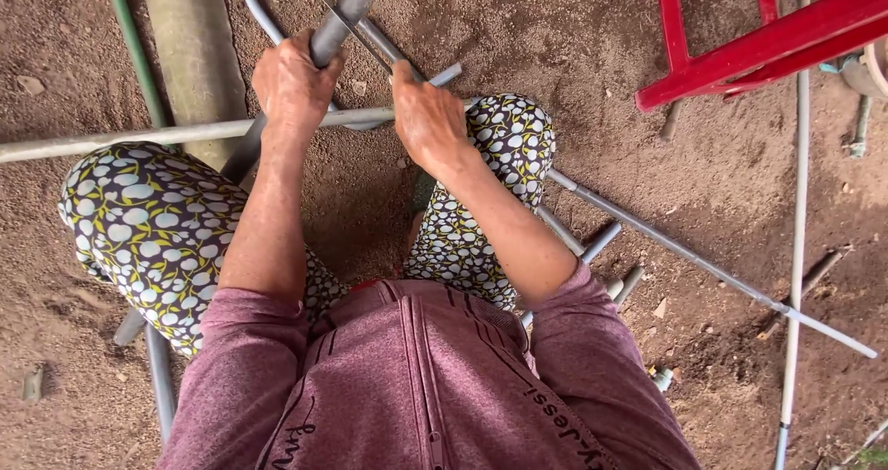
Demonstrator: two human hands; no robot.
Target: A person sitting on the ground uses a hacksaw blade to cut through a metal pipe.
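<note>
Two bare hands work over a dirt floor [573, 54], seen from above the person's own lap. Left hand [294, 86] is curled tight around the grey handle [326, 43] of a hacksaw [356, 21], knuckles up, fingers wrapped fully around it. The saw's frame runs up and away toward the top edge, with its thin blade line just beside the handle. Right hand [427, 118] is pressed down, fingers closed, on a long grey pipe [139, 137] that lies crosswise over both knees; can't tell exactly how the fingertips sit since they're hidden under the hand. The pipe runs from the left edge across the left knee to the hands, which sit close together between the knees, not touching. Legs wear patterned trousers [148, 220], dark with white and yellow spots; the top is a mauve zip jacket [416, 387] with sleeves pushed up. More grey pipes lie on the ground: a long one [712, 271] slants from under the right knee toward the lower right, a pale thin one [795, 248] runs nearly vertical at the right, and short cut ends [615, 266] sit just beside the right thigh. Red plastic chair [758, 35] stands at upper right, well apart from the hands. A concrete post [190, 44] and a green pipe [134, 49] are at upper left.
</note>
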